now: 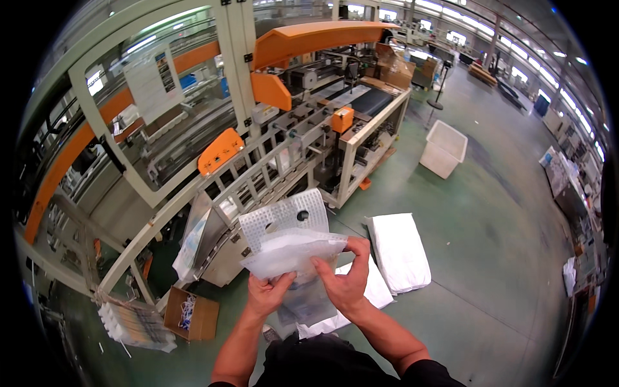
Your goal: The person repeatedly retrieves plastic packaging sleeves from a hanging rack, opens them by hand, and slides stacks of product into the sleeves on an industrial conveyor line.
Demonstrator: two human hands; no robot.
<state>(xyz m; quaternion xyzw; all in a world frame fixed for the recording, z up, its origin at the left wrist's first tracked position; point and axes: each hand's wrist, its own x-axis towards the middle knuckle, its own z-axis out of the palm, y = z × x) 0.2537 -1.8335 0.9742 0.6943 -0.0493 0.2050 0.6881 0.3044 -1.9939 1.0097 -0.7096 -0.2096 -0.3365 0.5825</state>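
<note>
In front of my body I hold a stack of thin, translucent whitish plastic bags (293, 253), its top edges slightly fanned. My left hand (264, 295) is closed on the lower left of the stack, thumb on the near face. My right hand (348, 284) grips the right end, its thumb on the near side and its fingers bent over the corner. The clear lower part of the plastic hangs between my wrists. Just beyond the stack, a white perforated plate (309, 206) with round holes is partly covered by it.
A large machine with a pale frame and orange covers (322, 40) fills the left and middle. White packages (398, 251) lie on the green floor to my right. A cardboard box (205, 319) with loose strips stands lower left. Farther off is a white bin (445, 145).
</note>
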